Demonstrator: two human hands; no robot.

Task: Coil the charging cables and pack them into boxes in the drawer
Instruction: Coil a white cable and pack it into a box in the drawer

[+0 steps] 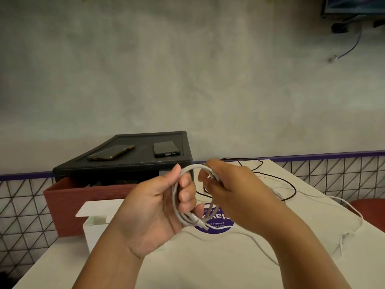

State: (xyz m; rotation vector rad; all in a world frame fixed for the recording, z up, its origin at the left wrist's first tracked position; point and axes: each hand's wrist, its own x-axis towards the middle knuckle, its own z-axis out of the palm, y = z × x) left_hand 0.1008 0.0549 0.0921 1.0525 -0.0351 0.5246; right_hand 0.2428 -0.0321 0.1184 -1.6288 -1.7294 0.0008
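A white charging cable (pixel 177 197) is wound into a loop held above the table. My left hand (pixel 158 209) grips the loop's left side, fingers curled round the strands, with the plug end (pixel 201 223) sticking out below. My right hand (pixel 229 188) pinches the loop's top right. The cable's loose tail (pixel 260 245) trails to the right over the table. An open white box (pixel 93 222) sits under my left wrist. Behind it a reddish-brown drawer (pixel 68 205) stands pulled out from a black unit (pixel 125 163).
A black cable (pixel 277 178) and another thin white cable (pixel 343 205) lie tangled on the table's far right. Two phones (pixel 112 152) (pixel 166 149) rest on the black unit. A purple round sticker (pixel 220 224) marks the table. A wire-mesh fence (pixel 20 205) borders the table.
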